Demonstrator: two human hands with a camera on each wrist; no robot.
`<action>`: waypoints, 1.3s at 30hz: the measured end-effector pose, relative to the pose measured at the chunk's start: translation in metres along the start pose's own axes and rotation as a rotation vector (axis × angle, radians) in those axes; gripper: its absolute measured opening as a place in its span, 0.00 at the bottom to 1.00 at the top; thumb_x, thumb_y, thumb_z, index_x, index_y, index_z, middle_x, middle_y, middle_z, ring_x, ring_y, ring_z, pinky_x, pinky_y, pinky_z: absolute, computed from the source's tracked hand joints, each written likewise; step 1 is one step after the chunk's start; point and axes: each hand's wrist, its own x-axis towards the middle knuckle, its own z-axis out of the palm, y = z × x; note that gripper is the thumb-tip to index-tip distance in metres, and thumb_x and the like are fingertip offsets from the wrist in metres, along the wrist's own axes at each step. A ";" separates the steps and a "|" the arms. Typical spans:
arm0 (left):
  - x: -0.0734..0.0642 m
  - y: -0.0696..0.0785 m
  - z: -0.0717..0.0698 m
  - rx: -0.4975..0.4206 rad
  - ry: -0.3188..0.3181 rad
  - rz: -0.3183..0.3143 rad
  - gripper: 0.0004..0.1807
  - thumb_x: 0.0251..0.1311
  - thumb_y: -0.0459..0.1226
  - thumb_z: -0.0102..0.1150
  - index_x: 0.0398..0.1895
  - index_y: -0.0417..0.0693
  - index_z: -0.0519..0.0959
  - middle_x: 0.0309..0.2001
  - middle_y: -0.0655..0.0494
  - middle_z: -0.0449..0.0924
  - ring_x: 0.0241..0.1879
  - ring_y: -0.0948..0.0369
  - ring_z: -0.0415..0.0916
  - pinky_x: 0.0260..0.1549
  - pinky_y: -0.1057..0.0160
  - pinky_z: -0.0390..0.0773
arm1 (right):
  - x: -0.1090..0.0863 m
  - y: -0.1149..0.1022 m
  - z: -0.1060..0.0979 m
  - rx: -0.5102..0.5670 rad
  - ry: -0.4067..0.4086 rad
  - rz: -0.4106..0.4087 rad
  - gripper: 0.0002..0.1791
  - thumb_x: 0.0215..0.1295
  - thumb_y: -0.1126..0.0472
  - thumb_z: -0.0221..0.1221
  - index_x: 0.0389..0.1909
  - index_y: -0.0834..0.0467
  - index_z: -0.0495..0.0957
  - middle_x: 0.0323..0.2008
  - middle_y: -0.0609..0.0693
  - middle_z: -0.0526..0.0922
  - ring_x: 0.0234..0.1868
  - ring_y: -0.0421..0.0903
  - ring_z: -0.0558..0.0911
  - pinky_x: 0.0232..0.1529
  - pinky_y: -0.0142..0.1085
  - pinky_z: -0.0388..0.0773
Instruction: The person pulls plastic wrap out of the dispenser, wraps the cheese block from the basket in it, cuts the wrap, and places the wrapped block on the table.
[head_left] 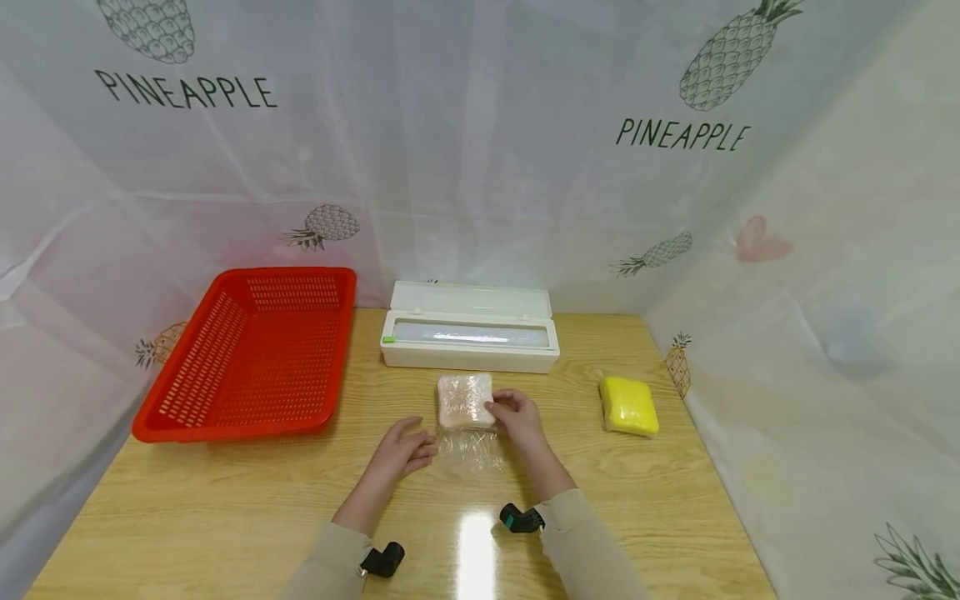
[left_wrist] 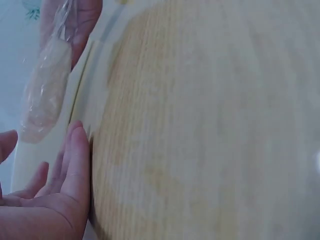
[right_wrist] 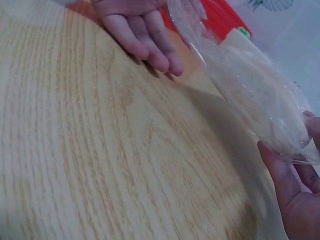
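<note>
A square slice of bread [head_left: 465, 402] in clear plastic film is tilted up above the table, in front of the white box. My right hand [head_left: 522, 421] pinches its right edge between thumb and fingers, as the right wrist view also shows. Loose plastic film [head_left: 471, 450] hangs from the bread's near side. To the left of the bread, my left hand [head_left: 401, 454] is held low with its fingers extended and nothing in them. In the left wrist view the wrapped bread [left_wrist: 47, 90] appears beyond the left fingertips, apart from them.
Behind the bread stands a white cling film box [head_left: 468, 358], its lid raised and a roll inside. A red perforated basket [head_left: 341, 358] occupies the table's left side. Over on the right lies a yellow, shiny square block [head_left: 628, 406]. Printed curtains close off the back and sides.
</note>
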 end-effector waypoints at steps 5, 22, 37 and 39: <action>-0.008 -0.004 0.001 -0.024 -0.021 -0.006 0.25 0.70 0.31 0.51 0.66 0.29 0.62 0.44 0.41 0.80 0.37 0.56 0.83 0.37 0.60 0.82 | 0.009 0.010 0.001 0.049 0.073 -0.019 0.14 0.62 0.72 0.63 0.47 0.70 0.75 0.40 0.54 0.80 0.29 0.40 0.79 0.27 0.28 0.79; -0.014 -0.012 0.012 -0.081 -0.098 0.005 0.23 0.57 0.17 0.57 0.55 0.27 0.63 0.32 0.45 0.82 0.34 0.54 0.83 0.37 0.60 0.83 | 0.018 0.012 0.005 0.068 0.099 -0.010 0.15 0.61 0.71 0.64 0.47 0.71 0.75 0.39 0.53 0.80 0.28 0.40 0.79 0.27 0.29 0.79; -0.018 -0.018 0.014 0.078 -0.086 0.082 0.13 0.56 0.18 0.59 0.45 0.23 0.72 0.29 0.41 0.80 0.32 0.55 0.83 0.34 0.62 0.83 | 0.016 0.021 0.005 0.083 0.106 0.038 0.13 0.63 0.70 0.62 0.47 0.71 0.75 0.36 0.51 0.80 0.26 0.40 0.77 0.25 0.29 0.77; -0.018 -0.019 0.013 0.079 -0.093 0.075 0.14 0.56 0.19 0.60 0.46 0.23 0.73 0.30 0.39 0.80 0.33 0.54 0.83 0.35 0.61 0.83 | 0.014 0.022 0.001 0.096 0.066 0.039 0.15 0.65 0.70 0.60 0.50 0.73 0.74 0.38 0.52 0.80 0.27 0.40 0.78 0.27 0.29 0.79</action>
